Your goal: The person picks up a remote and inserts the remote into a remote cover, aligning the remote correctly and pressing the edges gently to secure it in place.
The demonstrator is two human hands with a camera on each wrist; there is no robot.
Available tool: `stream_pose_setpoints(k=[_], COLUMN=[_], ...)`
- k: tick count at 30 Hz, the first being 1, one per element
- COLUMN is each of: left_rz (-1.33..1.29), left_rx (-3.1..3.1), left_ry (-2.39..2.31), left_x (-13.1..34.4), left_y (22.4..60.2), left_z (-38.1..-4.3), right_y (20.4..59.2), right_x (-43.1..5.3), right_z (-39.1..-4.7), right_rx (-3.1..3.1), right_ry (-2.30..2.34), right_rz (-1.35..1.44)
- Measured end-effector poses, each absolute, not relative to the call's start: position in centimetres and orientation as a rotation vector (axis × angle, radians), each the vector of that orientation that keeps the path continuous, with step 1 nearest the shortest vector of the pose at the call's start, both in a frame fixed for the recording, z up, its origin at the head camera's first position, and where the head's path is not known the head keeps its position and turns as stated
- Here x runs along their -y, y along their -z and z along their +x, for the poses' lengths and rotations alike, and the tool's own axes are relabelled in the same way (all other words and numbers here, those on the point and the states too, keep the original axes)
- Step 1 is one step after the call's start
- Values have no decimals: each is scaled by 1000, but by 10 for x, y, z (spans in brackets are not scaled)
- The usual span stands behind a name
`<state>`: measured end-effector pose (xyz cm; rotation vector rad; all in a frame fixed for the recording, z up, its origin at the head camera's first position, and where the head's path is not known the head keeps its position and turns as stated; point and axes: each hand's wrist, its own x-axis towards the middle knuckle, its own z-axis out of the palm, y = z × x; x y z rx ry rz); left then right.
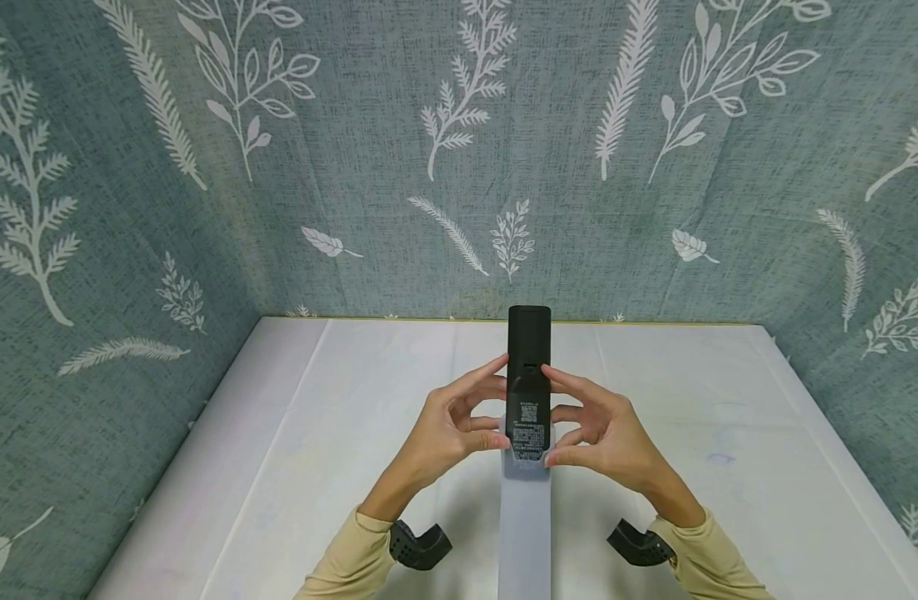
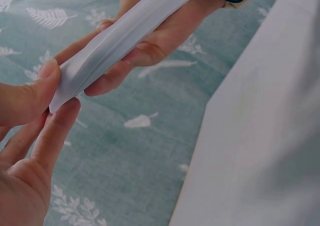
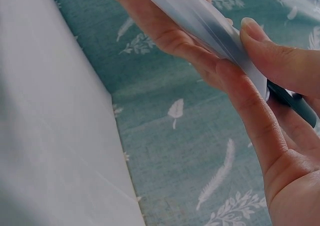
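Note:
A black remote control, its back with a printed label facing up, sits with its near end inside the mouth of a long translucent white sleeve. From the left side my left hand pinches the sleeve's mouth, its index fingertip on the remote's edge. My right hand mirrors it on the other side, thumb at the sleeve's rim and index finger against the remote. In the right wrist view the remote's dark end sticks out past the sleeve. The left wrist view shows mostly the sleeve between the fingers.
Below the hands lies a white tabletop. Green fabric with white leaf prints hangs along the back and both sides. A black band device sits on each wrist, such as the left one.

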<state>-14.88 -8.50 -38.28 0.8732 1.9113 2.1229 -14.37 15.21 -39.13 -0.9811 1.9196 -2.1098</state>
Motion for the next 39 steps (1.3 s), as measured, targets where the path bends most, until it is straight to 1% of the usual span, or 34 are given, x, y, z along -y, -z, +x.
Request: stream_pose_setpoints(k=[23,30,36,39], left_rz=[846,847,840,844], left_rx=[-1918,-1907,-1918,-1920], left_ry=[-2137,-2144,-2142,-2142], left_x=[86,87,87,87], left_y=[385,386,387,387], left_z=[-148,-148,-148,-148], right_y=[393,395,395,395], right_x=[-151,-150,-150,-150], right_z=[-144,-146,-145,-145], right_rx=[-1886,-1854,-1864,-1865], right_ry=[2135,2150,2149,2145], right_rz=[-969,-1053,-988,-1023])
